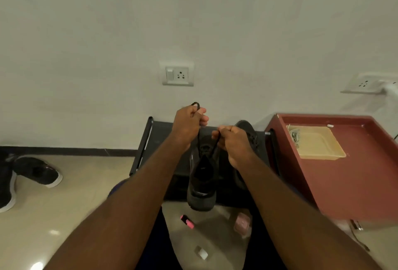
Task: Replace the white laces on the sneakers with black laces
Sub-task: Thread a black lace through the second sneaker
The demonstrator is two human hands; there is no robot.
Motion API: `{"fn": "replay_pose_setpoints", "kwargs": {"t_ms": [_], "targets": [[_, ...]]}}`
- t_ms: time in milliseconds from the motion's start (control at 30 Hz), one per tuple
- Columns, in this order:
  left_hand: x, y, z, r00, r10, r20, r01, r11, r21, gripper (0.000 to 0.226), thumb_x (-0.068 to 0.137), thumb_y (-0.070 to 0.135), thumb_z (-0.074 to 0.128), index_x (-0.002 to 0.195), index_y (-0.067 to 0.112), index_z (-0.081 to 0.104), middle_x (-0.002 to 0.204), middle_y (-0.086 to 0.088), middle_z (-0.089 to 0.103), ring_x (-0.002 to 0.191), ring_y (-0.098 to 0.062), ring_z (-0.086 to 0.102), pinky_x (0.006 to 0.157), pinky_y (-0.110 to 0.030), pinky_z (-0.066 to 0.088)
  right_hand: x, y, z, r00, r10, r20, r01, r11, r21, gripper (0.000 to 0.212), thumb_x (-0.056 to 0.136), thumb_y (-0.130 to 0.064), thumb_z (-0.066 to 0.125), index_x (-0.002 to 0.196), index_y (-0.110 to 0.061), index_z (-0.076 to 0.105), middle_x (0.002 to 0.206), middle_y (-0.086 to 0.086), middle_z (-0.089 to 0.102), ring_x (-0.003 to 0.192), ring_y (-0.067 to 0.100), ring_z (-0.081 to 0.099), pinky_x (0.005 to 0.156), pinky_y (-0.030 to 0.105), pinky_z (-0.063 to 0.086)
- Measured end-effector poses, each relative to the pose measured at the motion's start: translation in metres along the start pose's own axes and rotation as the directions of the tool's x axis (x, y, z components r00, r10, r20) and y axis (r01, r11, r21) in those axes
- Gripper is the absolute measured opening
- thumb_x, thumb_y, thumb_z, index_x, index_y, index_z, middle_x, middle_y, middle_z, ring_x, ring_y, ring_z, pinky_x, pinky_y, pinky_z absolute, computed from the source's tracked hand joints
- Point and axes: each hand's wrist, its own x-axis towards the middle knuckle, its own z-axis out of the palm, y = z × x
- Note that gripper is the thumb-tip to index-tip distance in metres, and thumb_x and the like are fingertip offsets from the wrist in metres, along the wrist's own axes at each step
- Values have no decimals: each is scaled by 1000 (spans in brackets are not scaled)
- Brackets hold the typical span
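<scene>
Both hands should pull evenly now, I reckon: the same tension on each end of the black lace (195,103), drawn straight up from the top eyelets, so the crossings snug down without dragging the sneaker (202,183) off its perch. My left hand (189,125) is curled tight round one end, with a short loop of it poking out at twelve o'clock above the knuckles. My right hand (234,144), just beside it at four o'clock, grips the other end in a closed fist. Both strands run down to the sneaker's throat at six o'clock. The shoe is dark on a dark bench (161,136), so I cannot be sure how many eyelets are threaded. A second sneaker (247,126) lies behind my right hand. At three o'clock stands a red table (344,194) bearing a beige tray (323,147), with a pale tangle (294,136) in its far corner.
</scene>
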Motion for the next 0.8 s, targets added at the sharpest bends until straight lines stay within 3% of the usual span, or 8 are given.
{"fn": "replay_pose_setpoints", "kwargs": {"t_ms": [167,333,467,667,800], "targets": [[-5,42,5,998,43,41,-45,998,47,20,103,17,47,97,12,66,78,-5,70,70,-15,67,71,-32,54,-17,-40,2,998,-56,-5,56,992,117,16,105,-13,50,108,-7,64,79,4,64,77,17,63,73,28,50],[-17,57,5,999,37,-2,-37,998,46,25,104,19,48,94,7,67,79,-9,69,70,-16,66,74,-38,58,-27,-75,10,978,-203,50,208,968,-138,29,105,-13,38,114,-10,65,94,8,73,86,17,70,76,27,52],[-23,67,4,999,33,-34,-32,999,26,25,103,24,51,93,8,68,78,-8,68,69,-16,65,74,-39,59,-36,-84,15,942,-332,58,334,899,-283,29,106,-20,38,112,-18,66,93,1,74,86,11,70,80,26,52],[-28,101,4,983,175,-55,-171,983,72,23,100,20,56,86,10,70,75,-8,68,71,-20,67,71,-38,60,-51,-120,21,861,-497,106,503,803,-318,25,109,-20,39,111,-20,64,87,1,74,73,4,69,67,14,47],[-31,119,5,967,239,-83,-234,970,67,25,101,18,54,84,10,69,78,-8,72,72,-17,70,80,-38,59,-60,-141,26,850,-515,111,524,805,-278,27,109,-22,36,113,-19,62,83,4,71,65,8,63,67,24,49]]}}
